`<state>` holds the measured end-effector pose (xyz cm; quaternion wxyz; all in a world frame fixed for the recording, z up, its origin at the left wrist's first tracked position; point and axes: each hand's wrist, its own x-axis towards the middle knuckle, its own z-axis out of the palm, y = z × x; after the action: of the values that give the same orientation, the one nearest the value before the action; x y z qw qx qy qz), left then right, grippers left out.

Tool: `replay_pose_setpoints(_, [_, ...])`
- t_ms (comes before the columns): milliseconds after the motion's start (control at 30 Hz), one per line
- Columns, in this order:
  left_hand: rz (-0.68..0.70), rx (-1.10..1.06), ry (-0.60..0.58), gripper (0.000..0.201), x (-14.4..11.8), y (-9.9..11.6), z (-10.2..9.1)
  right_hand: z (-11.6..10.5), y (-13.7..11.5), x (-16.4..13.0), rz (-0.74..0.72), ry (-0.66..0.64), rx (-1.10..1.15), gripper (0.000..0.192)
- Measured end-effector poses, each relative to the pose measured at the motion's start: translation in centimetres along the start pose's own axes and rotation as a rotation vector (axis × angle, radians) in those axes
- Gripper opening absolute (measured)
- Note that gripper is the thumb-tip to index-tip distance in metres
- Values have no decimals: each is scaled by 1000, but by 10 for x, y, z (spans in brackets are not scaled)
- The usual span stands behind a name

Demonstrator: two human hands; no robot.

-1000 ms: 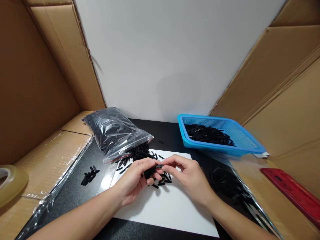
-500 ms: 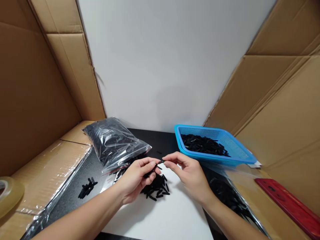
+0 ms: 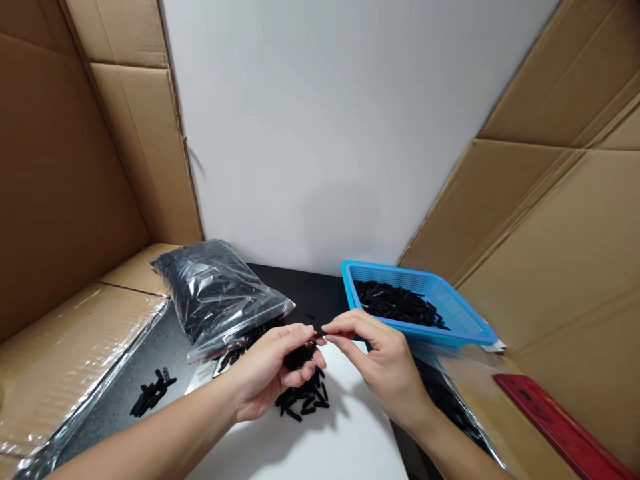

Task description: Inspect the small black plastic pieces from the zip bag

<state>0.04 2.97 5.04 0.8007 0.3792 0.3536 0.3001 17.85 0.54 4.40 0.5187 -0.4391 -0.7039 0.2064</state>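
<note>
Over a white board (image 3: 295, 447), my left hand (image 3: 275, 367) is closed around small black elongated pieces, some cupped in its palm. My right hand (image 3: 375, 353) pinches the end of one such piece (image 3: 319, 335), held between the fingertips of both hands. What the piece is exactly, I cannot make out. Below and behind my left hand lies a pile of the same black pieces (image 3: 305, 400) on the board, partly hidden by the hand.
A clear zip bag (image 3: 215, 293) full of black pieces lies at the back left. A blue basket (image 3: 465, 313) with more pieces stands at the back right. Several pieces (image 3: 153, 393) lie in a small heap at left. A red object (image 3: 555, 420) rests on cardboard at right.
The view has shifted slightly, so the surroundings sit a little further left and lower. My fingertips have come closer together around the small black piece.
</note>
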Motion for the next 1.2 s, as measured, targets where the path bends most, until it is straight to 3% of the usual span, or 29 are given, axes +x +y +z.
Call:
replay_pose_setpoints(400, [70,138,31,28,-3,2,4,-2,1,-3,192,-38,49,8])
replay_pose_setpoints(733, [61,-47,5,15,-4,6,5,-6,1,-1,248,3,86,7])
replay_pose_setpoints(1000, [113,82,54,25,-5,2,8,-7,-1,4,614,-21,721,15])
replay_pose_setpoints(1067, [121,111,69,28,-5,2,9,-7,-2,5,643,-72,676,17])
replay_pose_setpoints(1200, [147,179,45,28,-5,1,8,-4,-3,3,536,-208,403,25])
